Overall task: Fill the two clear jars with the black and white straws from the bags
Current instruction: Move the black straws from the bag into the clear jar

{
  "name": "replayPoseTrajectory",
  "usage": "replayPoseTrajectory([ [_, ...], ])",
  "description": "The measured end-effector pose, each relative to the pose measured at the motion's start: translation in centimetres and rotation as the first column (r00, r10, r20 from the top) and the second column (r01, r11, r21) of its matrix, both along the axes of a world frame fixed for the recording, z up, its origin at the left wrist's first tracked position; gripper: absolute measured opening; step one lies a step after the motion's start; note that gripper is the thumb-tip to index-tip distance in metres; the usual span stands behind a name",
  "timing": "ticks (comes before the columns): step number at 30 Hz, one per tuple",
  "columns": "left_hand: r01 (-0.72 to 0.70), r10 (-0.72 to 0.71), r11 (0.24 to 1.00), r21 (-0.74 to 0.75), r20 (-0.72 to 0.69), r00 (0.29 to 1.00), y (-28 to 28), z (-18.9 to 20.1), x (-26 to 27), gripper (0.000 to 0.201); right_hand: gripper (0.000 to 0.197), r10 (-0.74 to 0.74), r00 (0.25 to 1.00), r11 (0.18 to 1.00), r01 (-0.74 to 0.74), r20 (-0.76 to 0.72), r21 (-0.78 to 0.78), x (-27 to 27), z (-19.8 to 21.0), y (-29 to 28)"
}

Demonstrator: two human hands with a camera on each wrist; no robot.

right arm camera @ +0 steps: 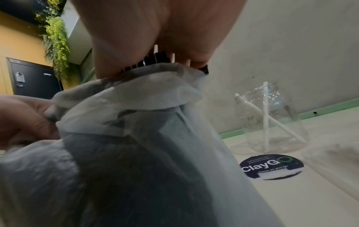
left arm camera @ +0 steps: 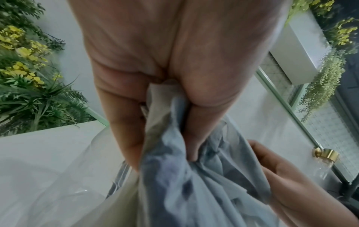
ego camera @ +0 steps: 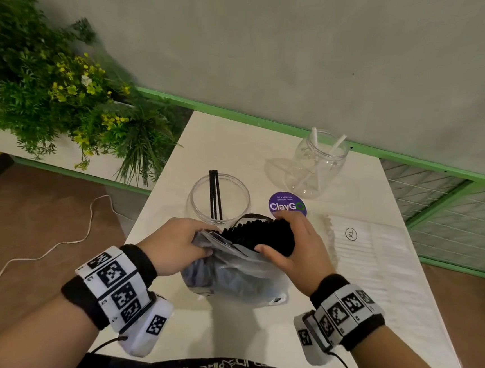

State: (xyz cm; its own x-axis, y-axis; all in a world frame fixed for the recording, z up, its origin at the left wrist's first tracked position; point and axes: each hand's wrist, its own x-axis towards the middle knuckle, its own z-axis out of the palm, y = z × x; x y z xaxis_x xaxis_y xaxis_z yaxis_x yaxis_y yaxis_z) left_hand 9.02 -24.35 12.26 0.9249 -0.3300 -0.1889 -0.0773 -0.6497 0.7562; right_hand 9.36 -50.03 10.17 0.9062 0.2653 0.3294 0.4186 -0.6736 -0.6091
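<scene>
Two hands work at the middle of the head view over a white bench point(ego camera: 197, 150). Largest of the things is the translucent bag of black straws point(ego camera: 236, 274), standing at frame centre. The flat bag of white straws point(ego camera: 376, 248) lies at right. The left hand point(ego camera: 171, 245) pinches the bag's crumpled mouth; the right hand point(ego camera: 297, 247) has its grip wrapped round a thick bundle of black straws point(ego camera: 263, 232) sticking out of that mouth. Just above the hands stands a clear jar point(ego camera: 219, 199) with two black straws inside; at upper right a second clear jar point(ego camera: 316, 164) holds two white straws. A purple round sticker point(ego camera: 287, 206) lies between them.
</scene>
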Motion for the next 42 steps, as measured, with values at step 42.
replayPoseTrajectory([
  [42,0.016,-0.023,0.988,-0.154,-0.045,0.999,2.2,0.0,0.3,0.057,0.017,0.106,0.914,0.959,-0.198,-0.393,-0.203,0.3,0.5,1.2],
])
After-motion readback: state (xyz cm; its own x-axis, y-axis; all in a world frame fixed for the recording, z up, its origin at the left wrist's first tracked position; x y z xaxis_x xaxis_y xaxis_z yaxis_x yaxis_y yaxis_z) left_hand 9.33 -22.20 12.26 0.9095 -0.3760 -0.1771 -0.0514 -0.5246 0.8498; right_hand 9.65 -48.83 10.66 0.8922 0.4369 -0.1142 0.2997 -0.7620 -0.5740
